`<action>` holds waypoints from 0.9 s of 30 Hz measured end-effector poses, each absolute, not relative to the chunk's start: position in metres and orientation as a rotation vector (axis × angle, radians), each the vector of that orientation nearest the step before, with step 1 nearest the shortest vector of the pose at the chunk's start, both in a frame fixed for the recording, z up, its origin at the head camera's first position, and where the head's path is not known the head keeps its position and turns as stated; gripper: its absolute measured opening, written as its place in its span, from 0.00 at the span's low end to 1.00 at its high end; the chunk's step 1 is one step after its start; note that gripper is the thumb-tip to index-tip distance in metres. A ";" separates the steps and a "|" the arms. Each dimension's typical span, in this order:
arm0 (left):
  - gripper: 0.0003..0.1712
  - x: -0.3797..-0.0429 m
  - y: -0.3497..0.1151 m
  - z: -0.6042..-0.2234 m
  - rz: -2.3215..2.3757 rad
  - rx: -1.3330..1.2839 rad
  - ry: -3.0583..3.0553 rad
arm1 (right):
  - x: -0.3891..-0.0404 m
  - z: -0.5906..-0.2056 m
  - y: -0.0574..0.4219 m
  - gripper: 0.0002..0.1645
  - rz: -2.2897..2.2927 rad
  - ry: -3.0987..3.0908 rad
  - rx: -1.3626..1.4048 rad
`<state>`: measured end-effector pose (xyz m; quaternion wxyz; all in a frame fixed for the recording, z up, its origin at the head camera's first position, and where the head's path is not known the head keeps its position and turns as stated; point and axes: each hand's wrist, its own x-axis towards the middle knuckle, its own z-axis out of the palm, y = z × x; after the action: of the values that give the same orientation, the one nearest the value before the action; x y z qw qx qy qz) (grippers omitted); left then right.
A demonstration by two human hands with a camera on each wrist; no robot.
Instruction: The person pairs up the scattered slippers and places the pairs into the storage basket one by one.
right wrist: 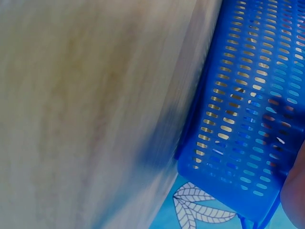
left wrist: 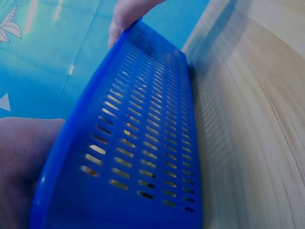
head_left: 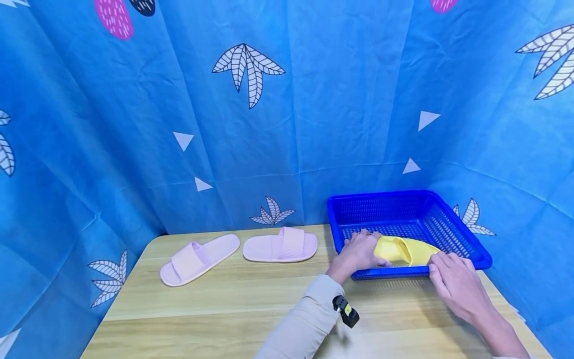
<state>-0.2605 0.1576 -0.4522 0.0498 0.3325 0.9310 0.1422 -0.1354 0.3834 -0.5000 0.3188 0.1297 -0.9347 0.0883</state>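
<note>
With the blue basket [head_left: 381,207] taken as the centre of the dial in the head view, the yellow slipper [head_left: 421,253] is in it, along its 6 o'clock wall, its strap up. The left hand [head_left: 358,253] reaches over the rim and pinches the slipper's 9 o'clock end between thumb and fingers. The right hand [head_left: 459,286] is at the 3 o'clock end, fingers bent over the rim; I cannot tell whether they grip the slipper or only the basket.

The basket has slotted walls and rests on the wooden counter [head_left: 202,319]. Out at 9 o'clock lie two pink slippers, well apart from the yellow one: the nearer [head_left: 278,248] sits sideways, the farther [head_left: 199,262] slants from 8 toward 2 o'clock. A blue patterned curtain [head_left: 341,99] hangs at 12 o'clock.
</note>
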 end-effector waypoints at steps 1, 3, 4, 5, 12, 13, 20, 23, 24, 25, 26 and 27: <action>0.45 -0.260 0.158 -0.452 0.421 1.017 2.837 | -0.135 -0.500 0.383 0.10 0.231 -2.460 0.337; 0.46 -0.258 0.158 -0.450 0.392 1.023 2.841 | -0.133 -0.501 0.383 0.11 0.231 -2.462 0.328; 0.46 -0.257 0.158 -0.450 0.380 1.024 2.843 | -0.133 -0.501 0.383 0.11 0.231 -2.462 0.325; 0.46 -0.256 0.159 -0.450 0.368 1.026 2.847 | -0.133 -0.501 0.383 0.11 0.231 -2.461 0.325; 0.45 -0.253 0.158 -0.447 0.297 1.012 2.879 | -0.134 -0.502 0.383 0.11 0.227 -2.448 0.346; 0.45 -0.252 0.158 -0.447 0.293 1.015 2.884 | -0.134 -0.502 0.383 0.10 0.228 -2.446 0.348; 0.43 -0.250 0.151 -0.442 0.286 1.054 2.884 | -0.134 -0.500 0.383 0.09 0.230 -2.440 0.353; 0.41 -0.249 0.147 -0.439 0.304 1.070 2.875 | -0.133 -0.499 0.383 0.08 0.243 -2.444 0.348; 0.40 -0.248 0.145 -0.439 0.312 1.077 2.875 | -0.133 -0.499 0.383 0.07 0.249 -2.447 0.345; 0.40 -0.248 0.144 -0.438 0.315 1.090 2.879 | -0.133 -0.498 0.383 0.07 0.257 -2.452 0.342; 0.39 -0.248 0.142 -0.438 0.316 1.106 2.886 | -0.132 -0.498 0.383 0.07 0.264 -2.457 0.338; 0.38 -0.247 0.140 -0.438 0.316 1.122 2.892 | -0.132 -0.498 0.382 0.08 0.271 -2.465 0.336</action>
<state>-0.2471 0.1402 -0.4379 0.0116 0.3599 0.9274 0.1015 -0.1320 0.3825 -0.4979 0.3144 0.1274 -0.9351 0.1028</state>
